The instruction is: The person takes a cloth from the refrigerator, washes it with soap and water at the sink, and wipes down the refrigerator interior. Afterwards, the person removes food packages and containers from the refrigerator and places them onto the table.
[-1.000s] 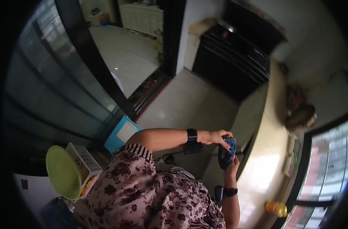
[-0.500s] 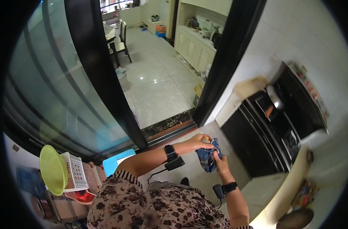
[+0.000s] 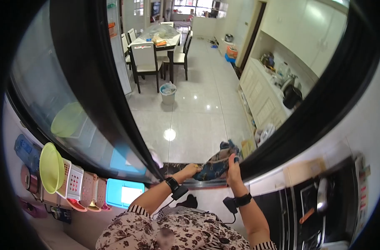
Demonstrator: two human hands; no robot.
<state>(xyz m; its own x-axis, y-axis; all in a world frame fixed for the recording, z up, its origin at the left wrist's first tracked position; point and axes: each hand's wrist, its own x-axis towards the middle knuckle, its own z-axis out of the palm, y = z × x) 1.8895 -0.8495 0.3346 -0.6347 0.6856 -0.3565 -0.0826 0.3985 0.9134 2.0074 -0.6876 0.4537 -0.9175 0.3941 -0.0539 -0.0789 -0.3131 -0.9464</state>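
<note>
A blue patterned cloth piece (image 3: pixel 210 170) with a paler inner side is stretched between my hands in front of my body. My left hand (image 3: pixel 189 171) is closed on its left end, fingers pinched together. On the other side, my right hand (image 3: pixel 234 170) grips the right edge, thumb up along the fabric. The upper part of the cloth bunches up above my right hand. What exact kind of cloth item it is, I cannot make out.
A dark-framed sliding door (image 3: pixel 127 137) stands open around a doorway to a dining table (image 3: pixel 173 41), chairs and a bin (image 3: pixel 168 98). To the right is a stove (image 3: pixel 310 208) with a pan. At left are a green basin (image 3: pixel 51 168) and a blue-lidded box (image 3: pixel 115 192).
My view has turned up and rightward toward the doorway, showing more of the dining room. The bunched cloth is now spread wider, with my hands farther apart.
</note>
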